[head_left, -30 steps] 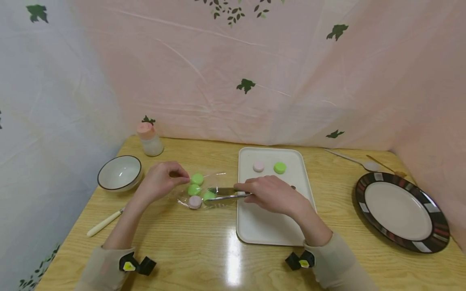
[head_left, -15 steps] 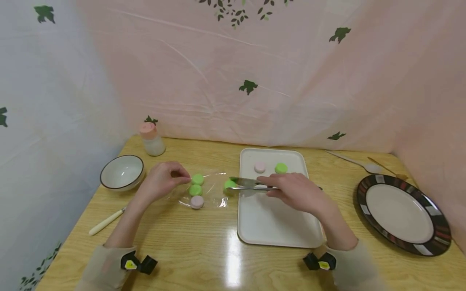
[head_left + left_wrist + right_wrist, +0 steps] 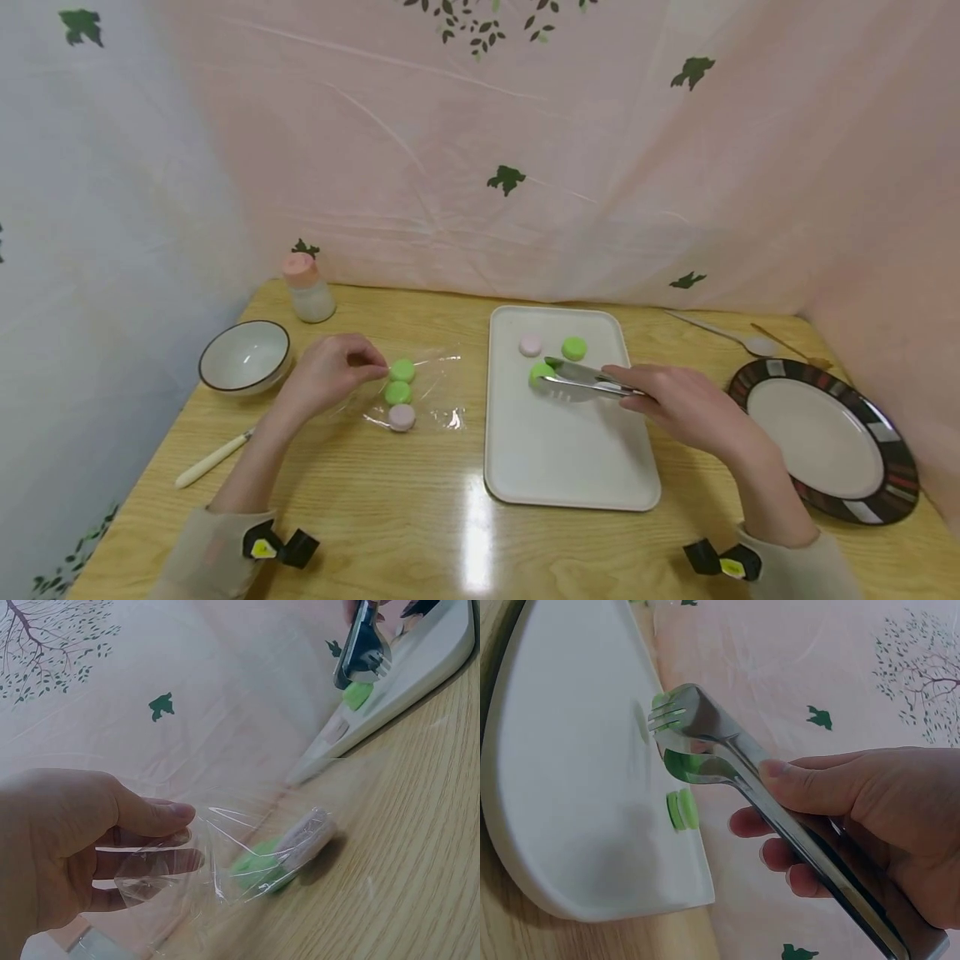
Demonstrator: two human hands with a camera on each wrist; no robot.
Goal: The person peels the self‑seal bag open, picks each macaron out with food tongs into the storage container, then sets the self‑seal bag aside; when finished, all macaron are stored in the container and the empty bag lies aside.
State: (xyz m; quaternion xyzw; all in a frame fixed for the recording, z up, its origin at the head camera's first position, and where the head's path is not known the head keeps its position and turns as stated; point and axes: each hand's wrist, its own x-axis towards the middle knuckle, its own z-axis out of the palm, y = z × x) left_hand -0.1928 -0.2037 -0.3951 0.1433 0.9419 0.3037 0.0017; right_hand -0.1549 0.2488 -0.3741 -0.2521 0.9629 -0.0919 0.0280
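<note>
My left hand [image 3: 330, 375] pinches the edge of a clear plastic bag [image 3: 214, 862]. Inside the bag lie two green macarons [image 3: 398, 392] and a pale pink macaron [image 3: 401, 417]. My right hand [image 3: 693, 408] grips metal tongs [image 3: 761, 802], whose one end is fork-shaped and the other spoon-like. At the tongs' tips is a green macaron [image 3: 540, 374], over the upper left of the white tray [image 3: 562, 458]; whether it touches the tray cannot be told. Behind it on the tray sit a pink macaron [image 3: 530, 345] and another green macaron [image 3: 574, 348].
Left of the bag are a white bowl [image 3: 247, 358] with a dark rim, a pink-capped jar [image 3: 309, 287] and a cream-handled utensil [image 3: 213, 461]. A dark-rimmed plate [image 3: 817, 437] stands at the right, with a spoon [image 3: 761, 345] behind it. Patterned cloth encloses the table.
The right hand has moved right with the tongs, taking a green macaron out of the bag and over the tray. The left hand keeps its pinch on the bag in the same place.
</note>
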